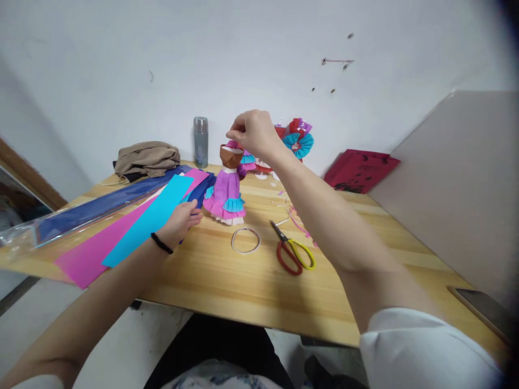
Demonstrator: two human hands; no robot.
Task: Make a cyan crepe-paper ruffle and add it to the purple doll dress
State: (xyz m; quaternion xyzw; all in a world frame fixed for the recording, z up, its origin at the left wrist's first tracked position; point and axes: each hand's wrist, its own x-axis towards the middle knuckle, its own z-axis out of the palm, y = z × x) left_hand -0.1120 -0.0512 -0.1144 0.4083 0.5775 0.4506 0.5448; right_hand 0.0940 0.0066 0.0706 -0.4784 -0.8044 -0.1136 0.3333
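Note:
A paper doll (226,190) in a purple dress with pink and blue ruffles stands upright on the wooden table (227,281). Its brown head (231,155) is open at the top. My right hand (252,132) hovers just above and behind the head, its fingertips pinched together on something too small to make out. My left hand (180,222) rests on the table beside the doll's skirt, fingers curled on the edge of the blue paper strips (151,219). A black band circles that wrist.
Pink, cyan and dark blue paper sheets (97,248) lie at the left. Red and yellow scissors (292,251) and a white ring (245,240) lie in front. A grey flask (200,141), brown cloth (146,158), more paper dolls (298,141) and red paper (359,170) sit at the back.

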